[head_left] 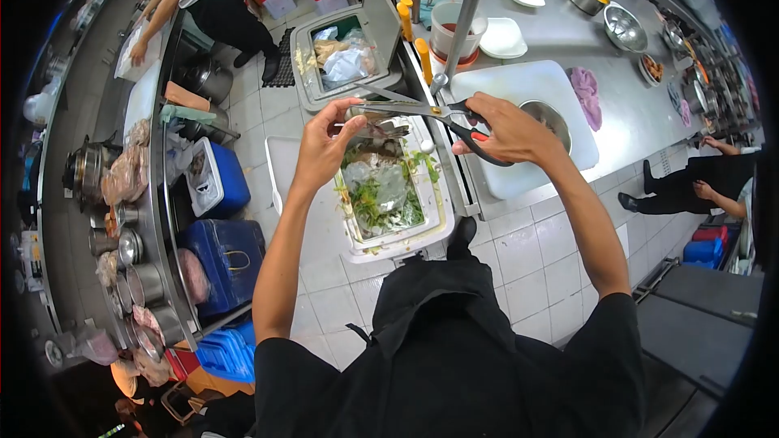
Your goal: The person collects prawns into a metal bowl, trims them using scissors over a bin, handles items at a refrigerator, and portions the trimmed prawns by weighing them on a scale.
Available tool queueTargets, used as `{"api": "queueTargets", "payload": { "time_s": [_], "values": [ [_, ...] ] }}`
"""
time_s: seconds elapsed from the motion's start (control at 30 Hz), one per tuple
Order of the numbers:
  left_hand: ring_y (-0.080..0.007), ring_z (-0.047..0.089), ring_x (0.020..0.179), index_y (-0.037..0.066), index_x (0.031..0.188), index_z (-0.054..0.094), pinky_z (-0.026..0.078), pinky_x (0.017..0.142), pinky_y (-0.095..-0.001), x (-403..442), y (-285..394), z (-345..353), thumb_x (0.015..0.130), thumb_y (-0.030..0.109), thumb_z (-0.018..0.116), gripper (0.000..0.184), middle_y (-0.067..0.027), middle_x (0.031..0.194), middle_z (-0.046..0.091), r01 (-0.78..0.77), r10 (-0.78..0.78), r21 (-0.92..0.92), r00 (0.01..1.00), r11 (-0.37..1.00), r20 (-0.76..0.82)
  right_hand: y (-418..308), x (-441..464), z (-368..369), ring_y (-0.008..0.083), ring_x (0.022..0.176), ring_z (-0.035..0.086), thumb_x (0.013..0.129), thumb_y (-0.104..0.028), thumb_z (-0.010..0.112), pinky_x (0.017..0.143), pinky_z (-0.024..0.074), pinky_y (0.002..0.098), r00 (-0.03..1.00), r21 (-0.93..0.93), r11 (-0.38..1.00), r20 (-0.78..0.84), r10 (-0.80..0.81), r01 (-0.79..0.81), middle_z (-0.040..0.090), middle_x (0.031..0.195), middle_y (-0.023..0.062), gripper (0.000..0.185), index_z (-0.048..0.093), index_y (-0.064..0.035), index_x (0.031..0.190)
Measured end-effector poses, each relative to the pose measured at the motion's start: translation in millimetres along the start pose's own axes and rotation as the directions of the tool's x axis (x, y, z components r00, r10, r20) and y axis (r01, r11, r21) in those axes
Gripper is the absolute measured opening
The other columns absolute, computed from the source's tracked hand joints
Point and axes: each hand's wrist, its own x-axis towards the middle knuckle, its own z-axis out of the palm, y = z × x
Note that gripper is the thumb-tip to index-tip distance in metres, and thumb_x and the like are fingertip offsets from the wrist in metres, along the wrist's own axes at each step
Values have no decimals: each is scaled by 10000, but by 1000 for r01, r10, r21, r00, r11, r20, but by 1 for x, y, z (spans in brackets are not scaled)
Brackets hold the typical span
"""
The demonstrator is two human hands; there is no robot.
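Note:
My right hand (511, 128) is closed around the black-and-red handles of a pair of scissors (434, 111). The blades point left, partly apart, across to my left hand (326, 144). That hand pinches thumb against fingers at the blade tips; a small brownish thing lies there, too unclear to name. Below both hands stands an open white bin (442, 223) holding green leaves (406, 209), clear plastic and other scraps. Right of the scissors, a white cutting board (507, 81) carries a round metal bowl (545, 123), partly behind my right hand.
A second open bin (307, 77) with plastic bags stands farther ahead. The steel counter (560, 40) bears a pink cloth (585, 97), a white tub (458, 28) and bowls. Left are blue coolers (223, 255) and a loaded shelf. Other people stand at far left and right.

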Motion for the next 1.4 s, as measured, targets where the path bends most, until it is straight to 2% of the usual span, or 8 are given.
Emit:
{"api": "queueTargets", "payload": {
  "time_s": [0.2, 0.27, 0.3, 0.47, 0.9, 1.13, 1.33, 1.4],
  "values": [
    [-27, 563, 811, -18, 1200, 606, 483, 671, -211, -2, -15, -3, 959, 195, 645, 324, -9, 906, 658, 184, -185, 11, 982, 983, 48, 24, -12, 28, 376, 861, 583, 767, -494, 751, 775, 464, 450, 998, 41, 999, 61, 17, -20, 585, 915, 219, 583, 545, 39, 882],
    [-59, 634, 835, 0, 1196, 616, 531, 717, -215, -7, -17, -5, 963, 243, 633, 337, -20, 970, 695, 359, -371, -192, 928, 913, -27, 19, -24, 30, 383, 932, 562, 760, -420, 755, 821, 452, 449, 975, 30, 991, -180, 130, -127, 567, 980, 227, 575, 516, 54, 982],
    [-59, 634, 835, 0, 1196, 616, 531, 717, -215, -7, -20, -10, 963, 243, 633, 337, -20, 970, 695, 362, -375, -198, 926, 911, -36, 20, -30, 30, 388, 1013, 522, 736, -444, 764, 893, 422, 457, 951, -216, 976, -304, -49, -19, 534, 1056, 224, 665, 477, 60, 1061],
    [-89, 666, 835, 35, 1111, 663, 558, 712, -213, -7, -26, -6, 936, 260, 660, 285, -25, 974, 708, 575, -594, -516, 791, 635, 150, 7, -33, 45, 380, 1074, 479, 694, -546, 767, 959, 380, 456, 919, -380, 925, -360, -161, 14, 500, 1112, 206, 768, 466, 46, 1079],
    [-74, 656, 908, 36, 1097, 673, 562, 743, -220, -16, -30, 9, 946, 250, 651, 263, -14, 1055, 693, 556, -565, -553, 806, 621, 176, 0, -16, 54, 373, 1088, 473, 716, -484, 738, 970, 383, 455, 946, -323, 944, -284, -158, 60, 507, 1131, 208, 706, 486, 57, 1093],
    [-237, 644, 998, 4, 1061, 649, 525, 954, -383, -40, -139, 27, 942, 152, 625, 191, -80, 1134, 636, 475, -444, -791, 847, 385, 293, 8, -21, 94, 394, 935, 567, 759, -420, 745, 793, 475, 476, 988, -83, 996, -151, -36, 24, 557, 973, 198, 611, 530, 23, 1122],
    [-140, 675, 912, 22, 1099, 634, 627, 699, -238, -83, -206, 67, 908, 169, 689, 247, -82, 1005, 675, 731, -828, -663, 467, 163, 312, 16, -72, 209, 453, 673, 610, 845, -493, 682, 628, 465, 516, 938, 125, 947, 223, 264, -296, 612, 682, 248, 519, 613, 19, 791],
    [-188, 676, 768, 17, 912, 667, 616, 570, -285, -114, -237, 89, 854, 178, 744, 188, -60, 917, 658, 703, -837, -647, 516, 295, 180, 38, -102, 273, 389, 648, 633, 876, -467, 661, 609, 469, 490, 949, 162, 953, 229, 216, -256, 594, 653, 253, 537, 593, 40, 714]
  ]
}}
